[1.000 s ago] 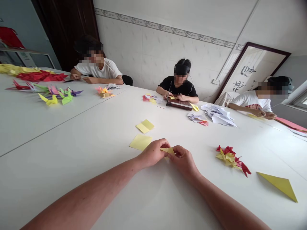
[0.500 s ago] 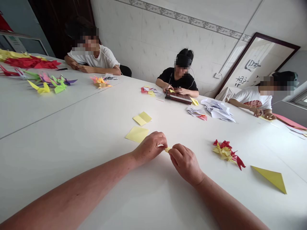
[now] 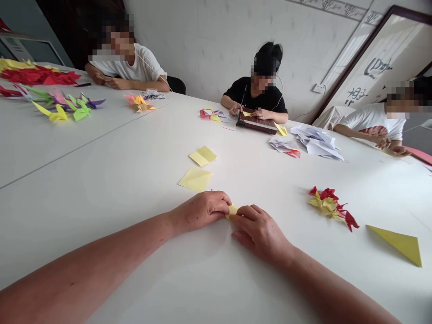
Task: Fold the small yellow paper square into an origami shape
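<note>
A small folded piece of yellow paper [image 3: 232, 210] lies between my hands at the middle of the white table. The fingers of my left hand [image 3: 201, 209] are closed on its left end. On the right end press the fingertips of my right hand [image 3: 265, 229], its thumb lower and a little apart. My fingers cover most of the piece. Just beyond my left hand lies a creased yellow paper square [image 3: 195, 179], with a second creased yellow sheet [image 3: 202, 155] behind it. A bit of red shows behind my left knuckles, too small to name.
Red and yellow folded paper pieces [image 3: 326, 204] and a folded yellow sheet [image 3: 400, 245] lie right. Ahead are white paper scraps [image 3: 317, 140] and a paper cutter [image 3: 258, 122] under a co-worker's hands. Colourful paper cranes [image 3: 67, 105] stand far left. Two more people sit around the table.
Both hands have come down to the table with the yellow paper. My right hand has gone from a pinch to flatter fingers pressing on it. The view has shifted slightly.
</note>
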Tool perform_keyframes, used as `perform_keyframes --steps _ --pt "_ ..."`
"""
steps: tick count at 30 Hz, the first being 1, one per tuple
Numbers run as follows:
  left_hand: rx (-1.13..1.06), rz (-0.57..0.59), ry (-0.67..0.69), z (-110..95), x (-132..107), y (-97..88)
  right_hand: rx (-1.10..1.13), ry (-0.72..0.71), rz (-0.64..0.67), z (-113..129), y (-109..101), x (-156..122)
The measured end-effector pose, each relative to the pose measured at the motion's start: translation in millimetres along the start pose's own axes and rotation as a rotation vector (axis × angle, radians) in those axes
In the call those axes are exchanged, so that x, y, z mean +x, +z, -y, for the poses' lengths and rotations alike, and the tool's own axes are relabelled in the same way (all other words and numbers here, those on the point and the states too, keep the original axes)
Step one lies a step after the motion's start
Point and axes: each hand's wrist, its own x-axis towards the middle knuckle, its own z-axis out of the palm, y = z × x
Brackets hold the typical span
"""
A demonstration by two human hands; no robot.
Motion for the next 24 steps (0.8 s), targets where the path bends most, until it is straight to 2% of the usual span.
perform_keyframes --steps 11,19,24 --pt "0.050 0.096 0.069 3 4 -9.7 0.129 0.005 0.232 -7 -25 -9" --pt "-0.001 0.018 -0.034 0 5 -4.4 0.134 0.006 0.269 -8 -28 -9" --pt "0.004 0.003 -0.043 0 6 -1.7 0.121 0.006 0.291 -7 -30 -8"
